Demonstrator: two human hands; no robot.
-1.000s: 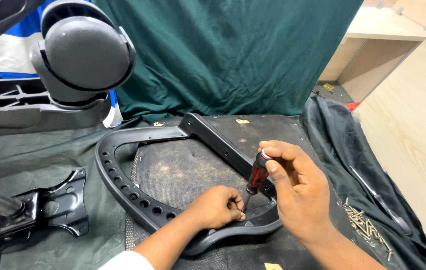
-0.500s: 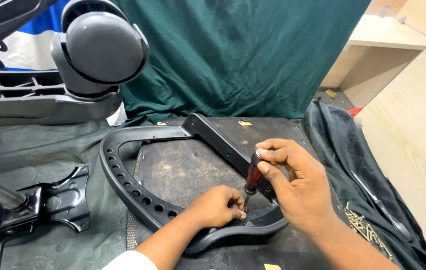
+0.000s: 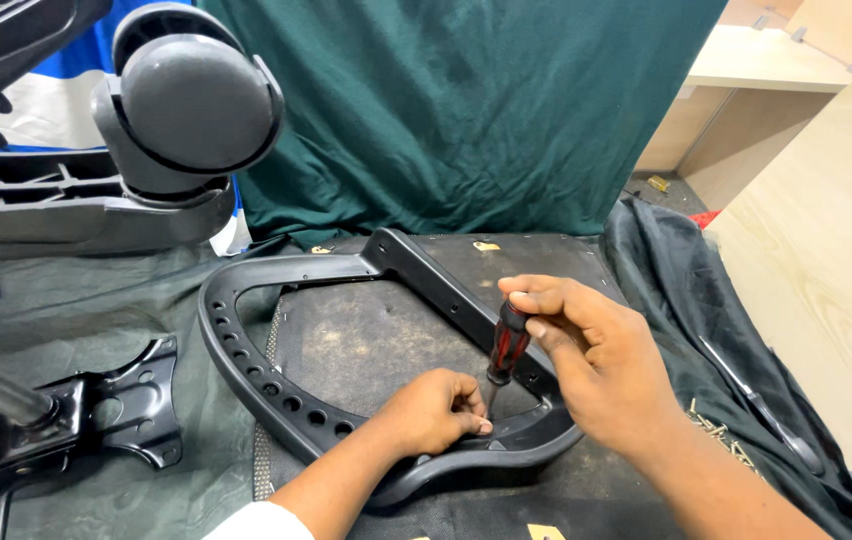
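- Right hand (image 3: 601, 375): closed around the handle of a screwdriver (image 3: 506, 348), red and black, held nearly upright with the tip down at the inner edge of the frame.
- Left hand (image 3: 436, 410): curled, fingertips pinched at the screwdriver tip, resting on the near curve of the frame; whether a screw sits between the fingers cannot be told.
- Black plastic frame (image 3: 246, 360): loop-shaped, lying flat on a dark worn panel (image 3: 366, 335), a row of round holes along its left curve, a straight bar running diagonally from top centre to lower right.
- Small yellow tag (image 3: 486, 245): on the far edge of the panel, just beyond the bar; a second yellow tag (image 3: 544, 532), partly cut off, at the bottom edge.
- Caster wheel (image 3: 191, 100): dark grey, upper left, mounted on a ribbed chair-base arm (image 3: 66, 215).
- Blue and white printed sheet (image 3: 46, 105): behind the caster, lettering partly hidden.
- Black metal bracket (image 3: 136, 405): flat, at left on dark cloth.
- Green cloth (image 3: 466, 110): draped behind the work.
- Loose screws (image 3: 716, 435): small pile on the black cover at right, near the right wrist.
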